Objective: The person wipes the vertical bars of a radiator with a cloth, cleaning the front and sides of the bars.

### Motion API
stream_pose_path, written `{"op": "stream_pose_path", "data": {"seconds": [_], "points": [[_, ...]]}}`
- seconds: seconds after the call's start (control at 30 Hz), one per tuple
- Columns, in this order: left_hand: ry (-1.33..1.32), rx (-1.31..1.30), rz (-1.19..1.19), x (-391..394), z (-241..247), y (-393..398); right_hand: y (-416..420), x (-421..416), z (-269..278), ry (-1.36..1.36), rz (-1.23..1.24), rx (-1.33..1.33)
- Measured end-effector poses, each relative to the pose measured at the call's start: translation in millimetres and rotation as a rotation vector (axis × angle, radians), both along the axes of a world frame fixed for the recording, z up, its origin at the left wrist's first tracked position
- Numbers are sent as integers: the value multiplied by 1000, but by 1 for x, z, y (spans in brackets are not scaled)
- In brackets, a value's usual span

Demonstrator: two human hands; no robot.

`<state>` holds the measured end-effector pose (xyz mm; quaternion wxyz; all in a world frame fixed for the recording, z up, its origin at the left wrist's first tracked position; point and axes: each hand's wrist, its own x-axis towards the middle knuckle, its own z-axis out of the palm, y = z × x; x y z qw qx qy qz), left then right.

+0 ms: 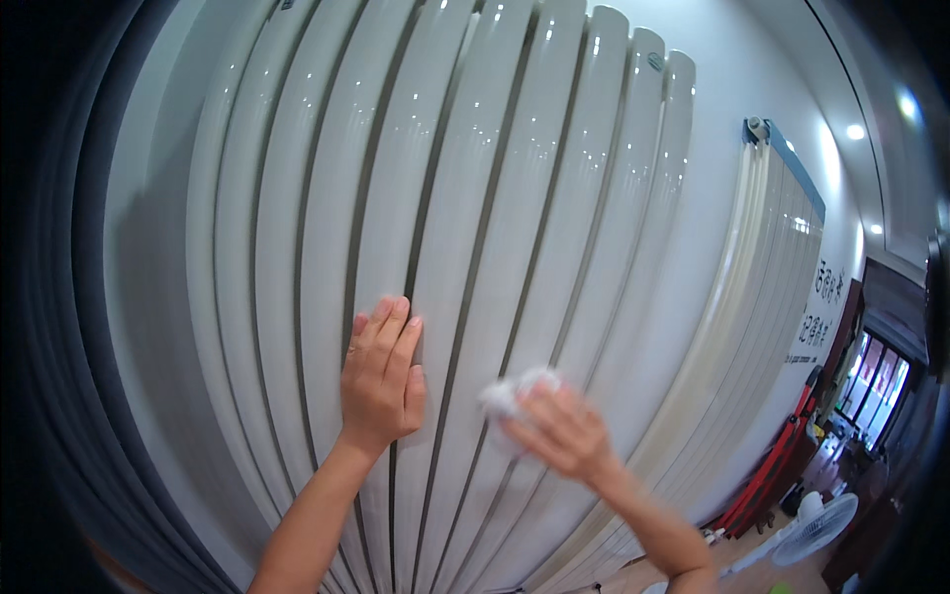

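Observation:
A tall white column radiator (pixel 401 185) fills the middle of the head view, its glossy vertical tubes divided by dark gaps. My left hand (pixel 382 375) lies flat on it with the fingers pointing up, across a tube and the gap beside it, and holds nothing. To the right and slightly lower, my right hand (pixel 568 431) grips a crumpled white cloth (pixel 505 397) against the tubes. Both that hand and the cloth are blurred, and the fingers cover part of the cloth.
Dark curtains (pixel 67 297) hang at the left. A second radiator (pixel 772 223) is on the wall to the right, near wall lettering (pixel 820 297). A red folded frame-like object (pixel 772 460) leans below it. A white fan (pixel 816 527) stands at the lower right.

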<state>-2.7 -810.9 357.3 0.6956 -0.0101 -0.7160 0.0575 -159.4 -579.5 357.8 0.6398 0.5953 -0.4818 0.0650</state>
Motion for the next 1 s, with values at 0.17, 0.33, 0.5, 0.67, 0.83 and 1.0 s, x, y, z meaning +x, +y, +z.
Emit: {"op": "stream_pose_path", "data": {"seconds": [0.17,0.33,0.5,0.67,0.83,1.0], "points": [[2,-8,34,7,0,-3,-10,6,211,-29,200,-426],[13,-7,4,-4,0,4,-57,-20,256,-77,208,-598],[-5,-21,81,11,-2,-2,-68,-1,79,-314,218,-379],[30,17,26,-7,4,16,-18,-12,-94,-214,81,-47],[-70,-69,-143,-15,-2,40,3,-13,-20,-158,161,-4],[-58,-68,95,-48,-3,62,-1,-27,224,-100,237,-528]]}}
